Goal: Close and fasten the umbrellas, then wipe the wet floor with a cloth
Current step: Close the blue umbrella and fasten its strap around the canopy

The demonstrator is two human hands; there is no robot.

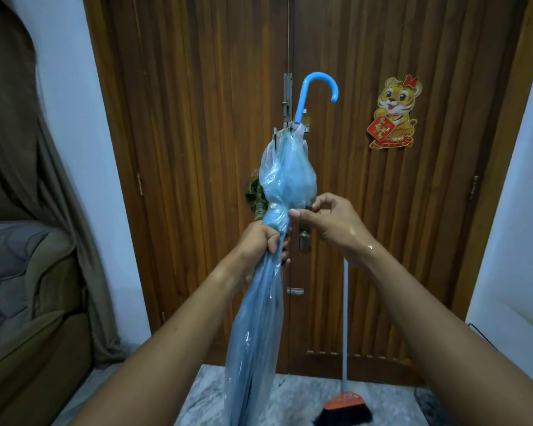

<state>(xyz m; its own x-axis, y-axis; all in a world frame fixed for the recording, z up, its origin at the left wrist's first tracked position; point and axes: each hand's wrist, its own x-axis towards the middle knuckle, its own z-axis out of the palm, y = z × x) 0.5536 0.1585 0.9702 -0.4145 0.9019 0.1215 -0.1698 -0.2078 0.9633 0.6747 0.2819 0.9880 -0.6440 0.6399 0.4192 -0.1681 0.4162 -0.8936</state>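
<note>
A translucent light-blue umbrella [285, 176] is folded and held upright in front of me, its blue hooked handle [316, 87] pointing up. My left hand [263, 241] is wrapped tightly around the gathered canopy at its middle. Just above that grip, my right hand [330, 221] pinches a small dark strap end at the canopy's right side. The lower canopy [253, 333] hangs down toward the floor. A bit of green patterned fabric [256, 195] shows behind the umbrella on the left; what it belongs to is hidden.
A wooden double door [197, 149] with a bolt and a tiger sticker [393, 113] fills the background. A broom [345, 404] with an orange head leans against the door at the right. A brown sofa [22, 302] stands at the left. The floor [290, 401] is grey marble.
</note>
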